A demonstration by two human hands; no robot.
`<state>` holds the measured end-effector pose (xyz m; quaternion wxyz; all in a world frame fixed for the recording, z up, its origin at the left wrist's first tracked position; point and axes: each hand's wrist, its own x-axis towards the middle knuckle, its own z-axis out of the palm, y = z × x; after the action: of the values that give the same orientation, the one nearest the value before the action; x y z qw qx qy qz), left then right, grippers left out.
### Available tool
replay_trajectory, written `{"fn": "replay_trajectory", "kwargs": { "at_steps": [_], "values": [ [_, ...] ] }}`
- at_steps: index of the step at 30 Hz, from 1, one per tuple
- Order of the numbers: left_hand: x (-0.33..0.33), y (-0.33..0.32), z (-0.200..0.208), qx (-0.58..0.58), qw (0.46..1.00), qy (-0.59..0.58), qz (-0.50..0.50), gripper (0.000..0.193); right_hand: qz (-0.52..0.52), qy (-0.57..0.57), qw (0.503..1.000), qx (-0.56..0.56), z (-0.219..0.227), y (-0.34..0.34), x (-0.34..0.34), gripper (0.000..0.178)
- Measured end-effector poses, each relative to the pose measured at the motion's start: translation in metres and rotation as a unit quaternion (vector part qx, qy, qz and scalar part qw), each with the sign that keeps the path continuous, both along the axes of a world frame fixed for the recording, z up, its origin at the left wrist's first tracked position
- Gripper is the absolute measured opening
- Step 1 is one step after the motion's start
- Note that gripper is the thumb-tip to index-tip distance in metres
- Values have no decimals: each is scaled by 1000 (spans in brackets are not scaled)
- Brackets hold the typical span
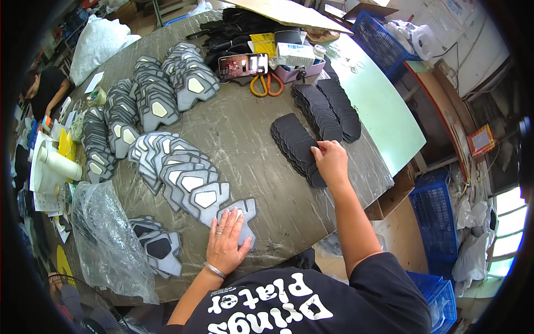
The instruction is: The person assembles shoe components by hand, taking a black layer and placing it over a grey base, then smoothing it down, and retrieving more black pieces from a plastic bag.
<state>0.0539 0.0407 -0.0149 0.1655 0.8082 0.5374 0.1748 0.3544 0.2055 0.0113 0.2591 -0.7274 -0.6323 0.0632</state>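
My left hand point(227, 238) lies flat, fingers spread, on a grey shaped panel point(248, 210) with a pale centre at the near end of an overlapping row of grey panels point(181, 172). My right hand point(330, 160) rests on the near end of a fanned row of dark foam pieces point(296, 143), with fingertips on the top piece. Whether it grips a piece I cannot tell. A second fanned row of dark pieces point(328, 110) lies further back.
More grey panel rows point(161, 92) cover the far left of the table. A phone point(242, 64), orange-handled scissors point(266, 84) and a purple tray point(303, 69) sit at the back. A clear plastic bag point(108, 239) lies near left. Blue crates point(434, 214) stand on the right. Another person point(47, 89) sits far left.
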Motion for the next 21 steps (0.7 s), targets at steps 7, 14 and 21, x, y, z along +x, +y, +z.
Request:
{"fn": "replay_trajectory", "kwargs": {
  "at_steps": [7, 14, 21],
  "values": [
    [-1, 0, -1, 6, 1000, -4, -1, 62, -42, 58, 988, 136, -26, -8, -13, 10],
    [-3, -3, 1, 13, 1000, -11, 5, 64, 181, 77, 954, 226, -26, -48, -47, 16],
    [-7, -7, 7, 122, 983, -101, 92, 70, 40, 662, 739, -122, 19, -92, -87, 11]
  ]
}}
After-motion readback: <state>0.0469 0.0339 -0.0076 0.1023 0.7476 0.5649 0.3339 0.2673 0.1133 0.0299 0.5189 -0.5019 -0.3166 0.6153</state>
